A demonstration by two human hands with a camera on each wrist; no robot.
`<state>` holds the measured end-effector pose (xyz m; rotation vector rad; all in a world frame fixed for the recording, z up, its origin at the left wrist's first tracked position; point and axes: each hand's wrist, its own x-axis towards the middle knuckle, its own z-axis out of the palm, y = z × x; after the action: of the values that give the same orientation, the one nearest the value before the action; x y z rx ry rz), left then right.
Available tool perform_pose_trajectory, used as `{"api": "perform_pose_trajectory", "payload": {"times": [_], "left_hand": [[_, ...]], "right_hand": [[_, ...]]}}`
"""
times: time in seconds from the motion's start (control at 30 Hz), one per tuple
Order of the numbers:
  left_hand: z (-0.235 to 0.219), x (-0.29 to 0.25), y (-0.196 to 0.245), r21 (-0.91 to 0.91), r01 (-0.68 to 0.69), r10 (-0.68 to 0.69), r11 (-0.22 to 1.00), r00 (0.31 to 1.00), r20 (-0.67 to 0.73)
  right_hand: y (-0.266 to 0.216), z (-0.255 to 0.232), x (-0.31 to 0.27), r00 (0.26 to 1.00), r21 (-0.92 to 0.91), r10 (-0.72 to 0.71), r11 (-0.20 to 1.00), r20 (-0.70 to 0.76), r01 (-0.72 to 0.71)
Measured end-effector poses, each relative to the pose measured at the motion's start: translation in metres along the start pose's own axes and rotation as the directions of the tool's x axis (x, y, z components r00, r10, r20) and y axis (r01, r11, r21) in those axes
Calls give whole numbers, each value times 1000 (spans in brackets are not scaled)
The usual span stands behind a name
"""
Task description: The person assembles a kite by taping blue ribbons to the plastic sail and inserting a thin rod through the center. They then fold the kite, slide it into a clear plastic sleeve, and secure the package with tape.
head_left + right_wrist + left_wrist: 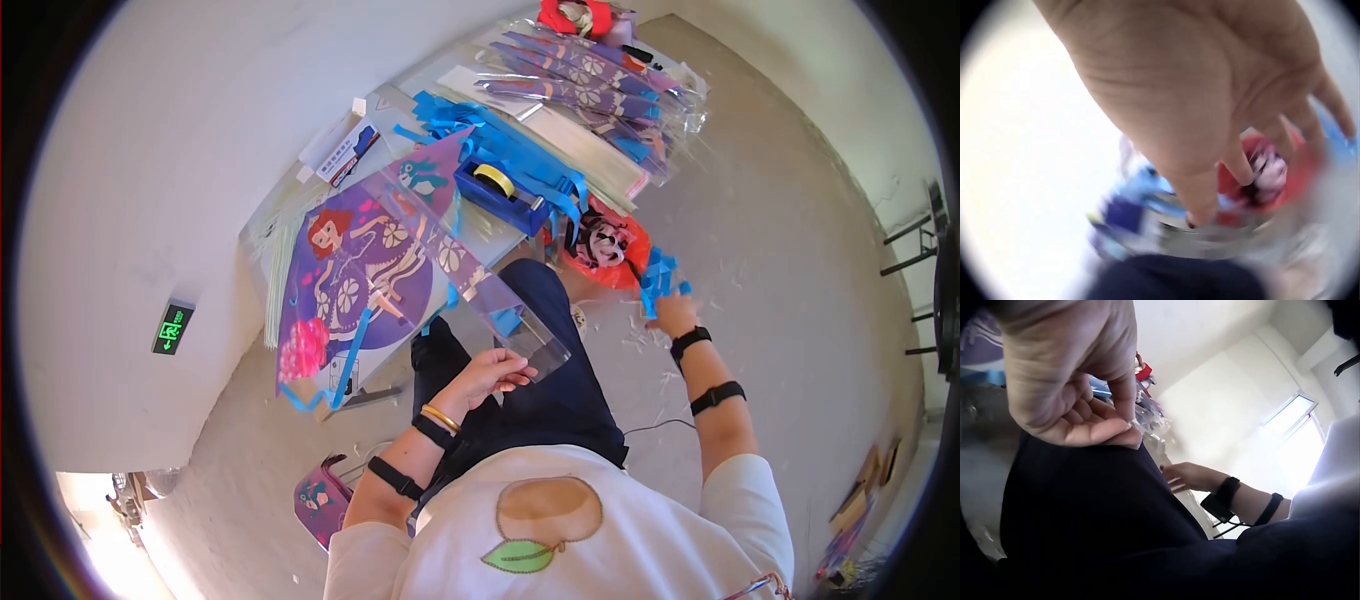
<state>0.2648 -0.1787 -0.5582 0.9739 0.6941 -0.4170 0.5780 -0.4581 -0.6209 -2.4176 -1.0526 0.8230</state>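
My left hand (490,375) pinches the end of a long clear plastic sleeve (545,350) between thumb and fingers, above my lap. Inside the sleeve lies a narrow folded purple printed piece (455,262). It slants across a spread purple sheet with a cartoon princess (345,240) on the table. Off to the right, my right hand (676,314) is at some crumpled blue strips (657,275) beside a red bag (636,245). In the right wrist view its fingers (1194,200) are spread and loosely extended, with the red bag behind them.
A blue tape dispenser (505,207) with yellow tape stands near the table edge, next to a heap of blue strips (490,135). Several sleeved purple pieces (600,90) are stacked at the back. A small white-and-blue box (345,150) sits at the left. Scraps litter the floor.
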Motion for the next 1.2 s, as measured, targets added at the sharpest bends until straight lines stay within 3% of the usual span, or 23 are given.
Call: {"api": "perform_pose_trajectory", "payload": {"times": [0.07, 0.1, 0.13, 0.2, 0.27, 0.33, 0.37, 0.43, 0.57, 0.67, 0.73, 0.77, 0.83, 0.97, 1.03, 1.2], "left_hand": [[-1, -2, 0, 23, -11, 11, 1000, 1000, -16], [0, -4, -2, 14, -7, 7, 1000, 1000, -18], [0, -6, -2, -12, -2, 2, 1000, 1000, -14], [-2, -7, 0, -34, -2, 2, 999, 1000, -13], [-4, -5, -3, -52, 4, -4, 999, 1000, 3], [-8, -5, -4, -50, -3, 3, 999, 1000, 0], [-9, -6, -5, -44, -3, 4, 999, 1000, 4], [-12, -7, -5, -42, -9, 9, 999, 1000, 4], [-15, -10, -8, -12, -9, 9, 1000, 999, -42], [-20, -9, -13, -32, -7, 5, 999, 998, -58], [-22, -7, -18, -19, -16, 14, 1000, 996, -83], [-22, -7, -20, -2, -22, 21, 1000, 994, -105], [-23, -5, -26, 0, -35, 34, 999, 994, -106], [-20, -2, -30, 43, -57, 61, 997, 992, -110], [-20, 0, -33, 33, -63, 66, 997, 992, -109], [-21, 3, -39, 54, -57, 63, 997, 991, -115]], "right_hand": [[-2, -11, 7, 963, -55, 139, 986, -233, -155], [-25, -19, -2, 931, -62, 90, 991, -353, -120], [-39, -19, -5, 933, -60, 91, 991, -348, -120], [-65, -21, -6, 902, 199, -160, 946, -401, 255], [-114, -20, -18, 909, 408, -336, 815, -245, 411], [-152, -15, -28, 817, 317, -562, 758, -128, 571], [-165, -13, -31, 814, 318, -567, 755, -122, 574], [-184, -9, -33, 687, 228, -727, 667, -10, 709], [-194, 3, -24, 587, 50, -808, 589, 48, 807], [-187, 13, -10, 595, 69, -791, 608, 145, 791], [-184, 17, -1, 626, 251, -775, 625, 86, 739], [-181, 19, 3, 625, 251, -776, 624, 87, 740], [-178, 21, 9, 686, 387, -723, 658, 85, 646], [-185, 19, 10, 758, 433, -648, 707, 81, 558], [-191, 21, 10, 829, 480, -549, 758, 104, 441], [-196, 31, 12, 883, 498, -466, 779, 56, 380]]}}
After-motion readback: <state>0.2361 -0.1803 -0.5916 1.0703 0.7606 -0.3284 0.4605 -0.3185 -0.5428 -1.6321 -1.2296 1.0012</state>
